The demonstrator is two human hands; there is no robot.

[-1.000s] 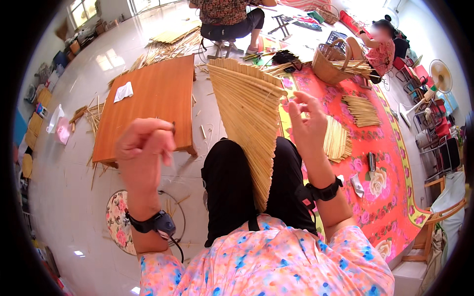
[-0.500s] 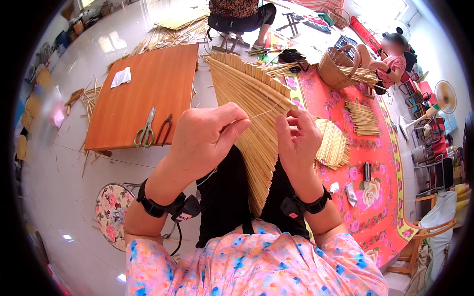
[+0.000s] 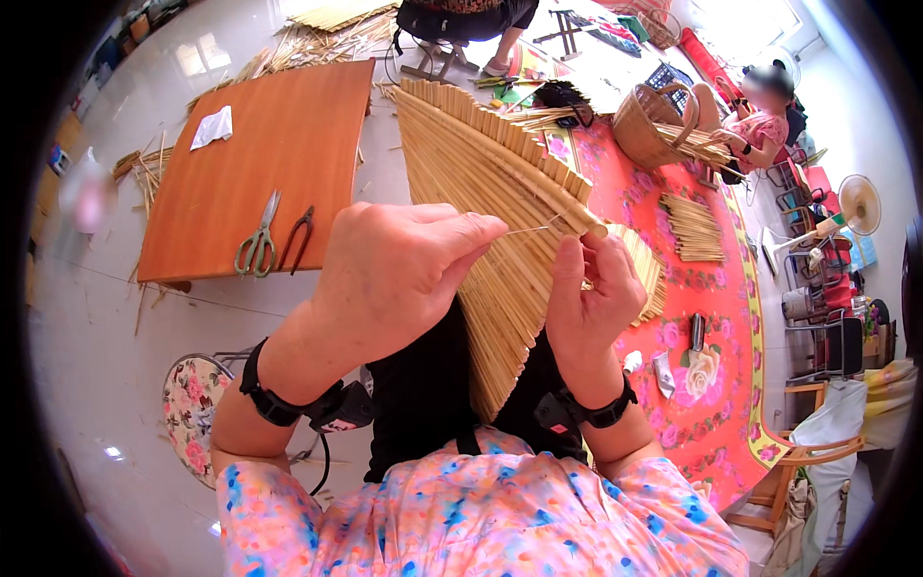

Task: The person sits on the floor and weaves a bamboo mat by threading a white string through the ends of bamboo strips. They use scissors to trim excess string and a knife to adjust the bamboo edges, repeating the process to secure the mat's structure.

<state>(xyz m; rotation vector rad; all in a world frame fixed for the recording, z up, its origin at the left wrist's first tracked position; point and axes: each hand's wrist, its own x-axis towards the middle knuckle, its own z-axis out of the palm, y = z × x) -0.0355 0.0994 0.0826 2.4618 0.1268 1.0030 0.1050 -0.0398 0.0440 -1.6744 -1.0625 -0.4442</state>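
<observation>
A stiff, roughly triangular panel of straw-coloured stalks [image 3: 481, 231] stands tilted between my legs, its stalks laid side by side. A thicker stalk [image 3: 540, 185] runs along its upper right side. My left hand [image 3: 389, 274] is closed, thumb and forefinger pinching a thin pale thread [image 3: 529, 230] that runs taut to the panel near this thick stalk's lower end. At that end my right hand [image 3: 601, 293] is closed on the panel's edge, thumb in front and fingers curled; part of its grip is hidden.
Left, an orange-brown table [image 3: 260, 125] bears green-handled scissors [image 3: 258, 245], pliers [image 3: 297, 238] and a white tissue [image 3: 212, 128]. A flowered red mat [image 3: 692, 394] with stalk bundles [image 3: 692, 228] lies right. Beyond are a wicker basket [image 3: 646, 130], a fan [image 3: 859, 205] and two people [image 3: 760, 139]. A floral stool [image 3: 192, 409] stands lower left.
My left hand still pinches the thread, held taut and slightly lower. The right hand has shifted a little lower and rightward along with the panel's corner. The whole view has tilted slightly.
</observation>
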